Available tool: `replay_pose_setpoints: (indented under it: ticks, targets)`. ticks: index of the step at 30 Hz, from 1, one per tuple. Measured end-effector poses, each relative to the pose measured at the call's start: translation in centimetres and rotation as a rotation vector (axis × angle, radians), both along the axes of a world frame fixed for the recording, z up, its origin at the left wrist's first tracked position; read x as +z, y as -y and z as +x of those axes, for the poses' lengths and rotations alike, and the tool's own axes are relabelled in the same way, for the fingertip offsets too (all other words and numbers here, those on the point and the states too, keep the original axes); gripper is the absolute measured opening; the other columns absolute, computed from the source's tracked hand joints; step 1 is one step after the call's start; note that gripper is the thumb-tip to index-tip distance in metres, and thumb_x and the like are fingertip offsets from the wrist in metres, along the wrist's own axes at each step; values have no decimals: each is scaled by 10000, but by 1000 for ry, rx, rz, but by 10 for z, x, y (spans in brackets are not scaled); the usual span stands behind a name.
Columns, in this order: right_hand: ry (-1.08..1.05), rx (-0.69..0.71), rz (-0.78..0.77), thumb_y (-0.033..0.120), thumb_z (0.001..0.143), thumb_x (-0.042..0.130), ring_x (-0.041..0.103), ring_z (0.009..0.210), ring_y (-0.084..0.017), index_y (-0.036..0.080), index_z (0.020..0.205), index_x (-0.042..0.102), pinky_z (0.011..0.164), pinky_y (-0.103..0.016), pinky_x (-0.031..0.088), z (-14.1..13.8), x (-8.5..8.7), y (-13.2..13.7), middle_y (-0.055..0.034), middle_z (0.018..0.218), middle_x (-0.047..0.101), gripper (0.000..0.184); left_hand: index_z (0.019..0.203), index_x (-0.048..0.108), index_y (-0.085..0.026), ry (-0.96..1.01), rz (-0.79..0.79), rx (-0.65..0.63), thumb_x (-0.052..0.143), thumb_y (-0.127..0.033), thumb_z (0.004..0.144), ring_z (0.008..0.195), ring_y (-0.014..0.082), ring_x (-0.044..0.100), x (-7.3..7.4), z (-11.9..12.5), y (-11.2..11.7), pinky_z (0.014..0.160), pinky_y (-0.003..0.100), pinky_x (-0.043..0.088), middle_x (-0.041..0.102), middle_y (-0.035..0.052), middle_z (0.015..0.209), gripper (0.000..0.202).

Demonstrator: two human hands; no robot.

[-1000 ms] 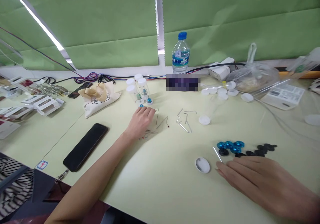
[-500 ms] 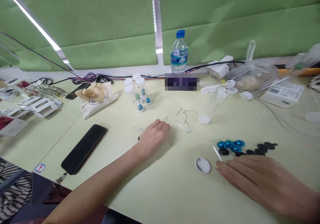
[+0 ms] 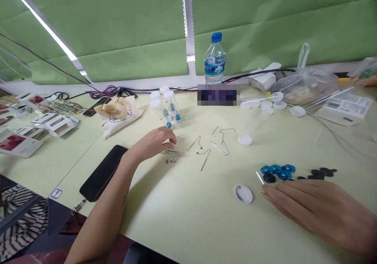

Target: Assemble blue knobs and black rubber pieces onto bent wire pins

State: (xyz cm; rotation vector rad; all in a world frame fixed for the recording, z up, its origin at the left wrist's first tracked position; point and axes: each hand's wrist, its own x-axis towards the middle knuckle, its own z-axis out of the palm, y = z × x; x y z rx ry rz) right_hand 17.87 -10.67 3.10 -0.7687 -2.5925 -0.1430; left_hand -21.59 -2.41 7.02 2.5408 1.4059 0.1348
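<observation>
My right hand lies low on the right with its fingers pressed together on a thin metal rod, whose straight end sticks out past the fingertips. My left hand hovers over a small bundle of thin metal rods, fingers loosely curled and apart, nothing visible in them. Just right of it lie two bent wires with tiny dark tips, one a bent wire. Beyond these are several bent metal rods. Blue shiny beads and black discs sit behind my right hand, partly hidden by it.
A round white cap lies left of my right hand. Clear tubes with white caps stand behind my left hand, near a cloth pouch. A phone is at left. A water bottle and plastic bag stand at the back.
My left hand has moved left and slightly back, uncovering the bent wires and small-tipped rods. The right hand still grips its rod. The view has shifted slightly.
</observation>
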Motion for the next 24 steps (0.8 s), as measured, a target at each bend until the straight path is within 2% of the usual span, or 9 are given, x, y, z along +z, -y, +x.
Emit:
replay_pose_setpoints:
  ticks: [3,5,10,16,24]
  targets:
    - [91,85,52,32,923,349,620,631,-191,210,1033,637,568,-345,447,-2,3,1,-38,781,712,356,775,632,-204,-90,-48,13,520,-149,835,822,181,602,0,0,3,693,276,447,655,24,846,138]
    - [95,58,54,9,915,340,628,645,-194,208,1018,639,580,-348,451,-2,5,0,-40,792,714,374,727,610,-196,-114,-53,2,489,-113,823,796,178,598,-4,4,4,657,266,430,643,26,800,176]
    - [96,86,70,2,897,364,638,662,-196,198,1001,651,596,-348,469,-1,3,-2,-46,814,720,363,696,554,-183,-90,-22,-7,424,-127,845,721,177,571,-13,13,5,631,277,409,610,41,760,206]
    - [104,100,99,46,945,332,607,618,-180,173,994,635,587,-339,447,-2,6,-3,-43,784,715,332,733,518,-195,-36,-15,7,396,-91,831,620,150,519,-22,16,3,559,261,363,594,14,724,187]
    - [73,104,116,53,951,337,621,648,-183,192,989,640,604,-331,441,-3,6,-4,-33,790,712,335,794,485,-195,-26,19,26,357,-113,891,668,157,540,-26,14,1,597,269,378,599,23,773,180]
